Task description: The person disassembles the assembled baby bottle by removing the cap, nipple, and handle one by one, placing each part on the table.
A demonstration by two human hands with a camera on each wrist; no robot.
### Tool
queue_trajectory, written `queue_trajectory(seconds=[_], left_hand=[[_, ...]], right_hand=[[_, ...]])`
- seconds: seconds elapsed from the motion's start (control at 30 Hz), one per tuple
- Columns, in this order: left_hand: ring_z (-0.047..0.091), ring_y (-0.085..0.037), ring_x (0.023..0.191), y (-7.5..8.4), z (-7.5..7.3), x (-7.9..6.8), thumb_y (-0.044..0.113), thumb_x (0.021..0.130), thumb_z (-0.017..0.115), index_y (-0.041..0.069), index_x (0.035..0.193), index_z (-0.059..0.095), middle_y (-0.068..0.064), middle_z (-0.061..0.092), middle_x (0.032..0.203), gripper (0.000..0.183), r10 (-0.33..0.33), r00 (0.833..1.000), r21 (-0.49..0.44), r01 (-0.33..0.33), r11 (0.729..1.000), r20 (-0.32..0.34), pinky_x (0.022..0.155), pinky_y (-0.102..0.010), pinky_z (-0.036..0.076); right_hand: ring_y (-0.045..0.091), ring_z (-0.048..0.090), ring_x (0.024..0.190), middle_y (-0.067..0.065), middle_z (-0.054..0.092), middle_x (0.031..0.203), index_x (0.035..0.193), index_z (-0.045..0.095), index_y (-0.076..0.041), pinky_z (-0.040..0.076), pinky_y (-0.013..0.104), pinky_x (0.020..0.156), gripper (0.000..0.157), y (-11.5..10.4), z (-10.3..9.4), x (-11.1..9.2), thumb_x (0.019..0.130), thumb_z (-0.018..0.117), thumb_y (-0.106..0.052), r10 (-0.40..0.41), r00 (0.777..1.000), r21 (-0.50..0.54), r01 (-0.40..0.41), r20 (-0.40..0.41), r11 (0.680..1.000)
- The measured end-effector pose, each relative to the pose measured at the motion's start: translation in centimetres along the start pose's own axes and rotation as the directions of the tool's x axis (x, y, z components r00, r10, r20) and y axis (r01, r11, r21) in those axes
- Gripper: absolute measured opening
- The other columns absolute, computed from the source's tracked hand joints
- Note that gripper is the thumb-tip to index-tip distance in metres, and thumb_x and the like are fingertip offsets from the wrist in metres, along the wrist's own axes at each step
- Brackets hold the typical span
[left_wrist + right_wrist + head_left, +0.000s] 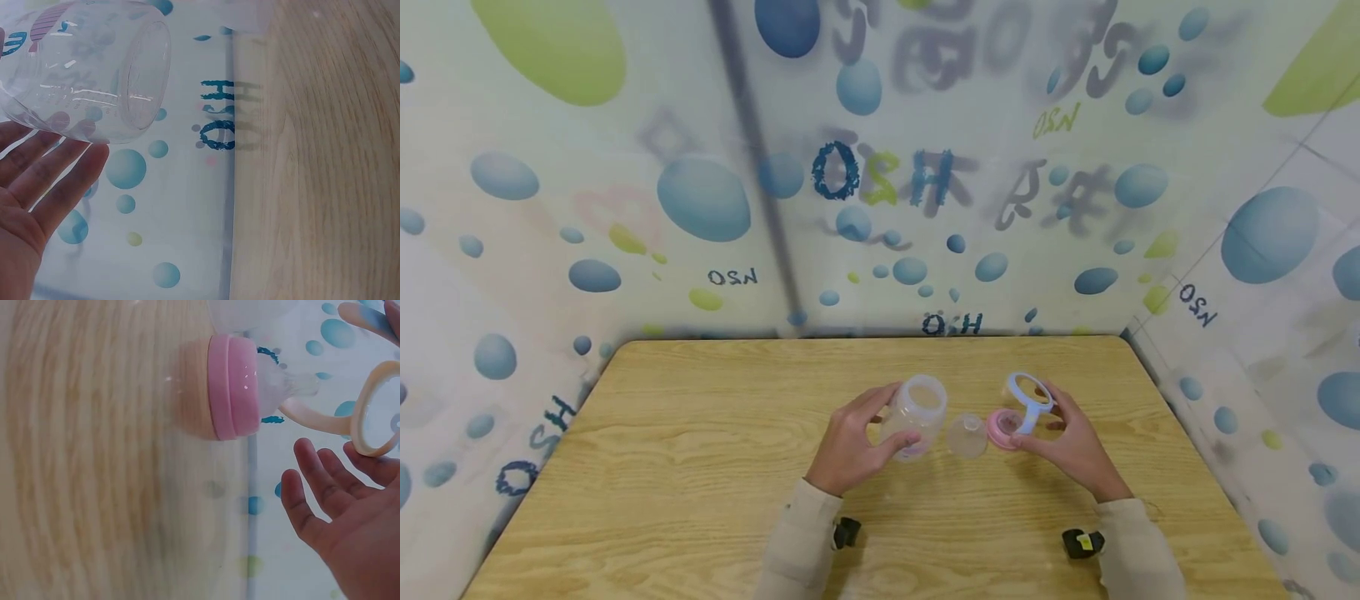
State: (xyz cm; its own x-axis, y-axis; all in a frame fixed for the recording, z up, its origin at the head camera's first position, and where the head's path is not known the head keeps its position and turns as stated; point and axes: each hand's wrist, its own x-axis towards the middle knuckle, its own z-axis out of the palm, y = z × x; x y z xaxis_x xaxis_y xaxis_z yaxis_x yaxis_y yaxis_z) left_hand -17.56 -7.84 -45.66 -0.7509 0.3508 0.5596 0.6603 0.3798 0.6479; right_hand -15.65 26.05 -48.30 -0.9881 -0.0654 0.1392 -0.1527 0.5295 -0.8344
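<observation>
My left hand grips a clear baby bottle, its open mouth tipped up toward the head camera. In the left wrist view printed marks show on the bottle's wall, with fingertips under it. A bottle handle with a ring is held by my right hand between thumb and fingers; it looks light blue in the head view, cream in the right wrist view. Close beside it stands a pink collar with a clear nipple pointing up. A clear dome cap stands between bottle and collar.
The wooden table reaches back to a white wall printed with blue and green spots and letters. Side walls flank it left and right. Each wrist carries a small black camera.
</observation>
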Motion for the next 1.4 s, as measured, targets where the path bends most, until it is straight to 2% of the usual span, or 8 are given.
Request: queue_trajectory(seconds=[0.27,0.57,0.77,1.1,1.2,1.4], left_hand=[[0.067,-0.016,0.107,-0.1,0.1,0.0,0.033,0.083,0.083,0.013,0.137,0.059,-0.003,0.066,0.127,0.062,0.011,1.0,-0.007,-0.011,1.0,-0.002,0.074,-0.028,0.059],[0.067,-0.015,0.107,-0.1,0.1,0.0,0.033,0.083,0.082,0.012,0.136,0.06,-0.003,0.066,0.127,0.061,0.015,1.0,-0.014,-0.014,1.0,0.003,0.074,-0.028,0.059],[0.067,-0.016,0.107,-0.1,0.2,0.0,0.033,0.083,0.083,0.012,0.136,0.06,-0.003,0.066,0.126,0.061,0.011,1.0,-0.018,-0.011,1.0,0.004,0.074,-0.028,0.059],[0.067,-0.015,0.107,0.1,0.1,0.0,0.032,0.084,0.082,0.012,0.136,0.06,-0.003,0.066,0.126,0.06,-0.001,1.0,-0.016,0.001,1.0,0.012,0.074,-0.028,0.059],[0.066,-0.015,0.107,0.0,0.1,0.0,0.033,0.084,0.082,0.012,0.136,0.06,-0.003,0.066,0.127,0.06,-0.005,1.0,-0.016,0.005,1.0,0.014,0.074,-0.028,0.058],[0.067,-0.015,0.106,0.0,0.2,0.0,0.034,0.083,0.082,0.013,0.136,0.06,-0.003,0.066,0.127,0.061,0.002,1.0,-0.013,-0.002,1.0,0.007,0.074,-0.028,0.059]], right_hand=[[0.038,0.051,0.12,0.023,0.04,0.147,0.157,0.022,-0.003,0.05,0.049,0.088,0.094,0.3,-0.3,-0.2,0.086,0.081,-0.02,0.086,0.995,0.029,-0.087,0.044,0.996],[0.03,0.056,0.109,0.022,0.046,0.141,0.156,0.025,0.0,0.05,0.045,0.088,0.091,1.0,-0.2,-0.1,0.086,0.08,-0.019,0.103,0.994,0.031,-0.104,0.04,0.994],[0.032,0.056,0.112,0.022,0.046,0.141,0.155,0.027,0.0,0.05,0.046,0.091,0.091,1.5,0.0,-0.1,0.085,0.081,-0.018,0.097,0.995,0.039,-0.098,0.038,0.994],[0.034,0.057,0.115,0.023,0.044,0.141,0.155,0.026,0.0,0.054,0.037,0.088,0.091,1.8,-0.1,-0.3,0.085,0.082,-0.017,0.097,0.993,0.073,-0.102,0.062,0.992],[0.036,0.058,0.115,0.024,0.044,0.141,0.155,0.025,-0.001,0.055,0.031,0.084,0.092,1.8,-0.2,-0.4,0.085,0.081,-0.017,0.114,0.99,0.084,-0.12,0.081,0.989],[0.032,0.06,0.11,0.023,0.046,0.137,0.154,0.025,0.002,0.053,0.024,0.079,0.092,2.0,-0.2,-0.3,0.084,0.082,-0.017,0.142,0.986,0.076,-0.149,0.093,0.986]])
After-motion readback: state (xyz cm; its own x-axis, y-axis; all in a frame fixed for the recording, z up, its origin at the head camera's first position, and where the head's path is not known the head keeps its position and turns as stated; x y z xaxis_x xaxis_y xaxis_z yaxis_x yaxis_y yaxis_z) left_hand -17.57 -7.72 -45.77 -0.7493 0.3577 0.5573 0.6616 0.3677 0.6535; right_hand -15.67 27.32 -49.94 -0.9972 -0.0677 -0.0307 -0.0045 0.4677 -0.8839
